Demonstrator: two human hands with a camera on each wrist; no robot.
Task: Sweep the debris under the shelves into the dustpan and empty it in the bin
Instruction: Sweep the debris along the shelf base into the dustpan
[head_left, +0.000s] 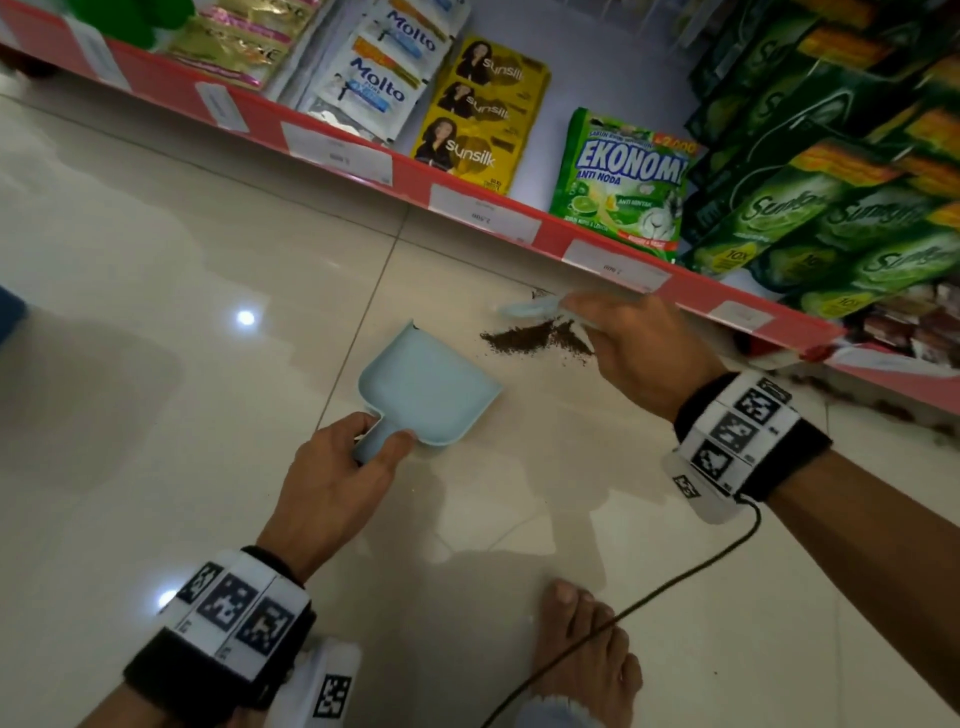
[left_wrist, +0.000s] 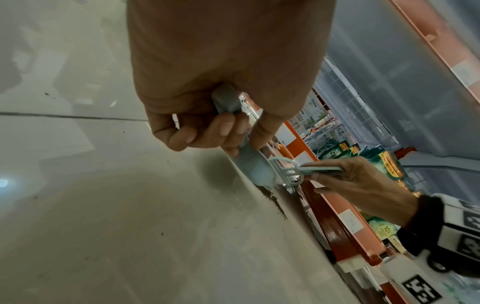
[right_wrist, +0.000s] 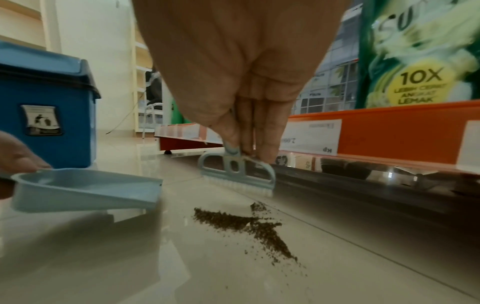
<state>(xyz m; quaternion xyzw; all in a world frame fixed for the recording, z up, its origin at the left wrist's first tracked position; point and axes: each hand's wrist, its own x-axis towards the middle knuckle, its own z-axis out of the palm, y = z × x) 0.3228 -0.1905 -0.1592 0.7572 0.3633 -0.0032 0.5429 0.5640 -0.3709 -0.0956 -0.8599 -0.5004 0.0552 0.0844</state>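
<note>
A small pale-blue dustpan (head_left: 426, 384) rests on the cream floor tiles, its open lip toward the shelf. My left hand (head_left: 337, 473) grips its short handle (left_wrist: 228, 102). A streak of dark brown debris (head_left: 535, 338) lies on the floor just right of the pan's lip; in the right wrist view the debris (right_wrist: 249, 226) spreads toward the camera. My right hand (head_left: 634, 348) holds a little pale-blue brush (right_wrist: 236, 174) by its handle, bristles at the floor beyond the debris, close to the shelf base. A blue bin (right_wrist: 49, 111) with a dark lid stands behind the dustpan (right_wrist: 85, 189).
The red-edged bottom shelf (head_left: 467, 202) runs diagonally above the debris, stocked with sachets and green detergent packs (head_left: 618, 176). My bare foot (head_left: 582, 639) and a black cable (head_left: 675, 582) lie near the bottom of the head view. More specks sit under the shelf at right.
</note>
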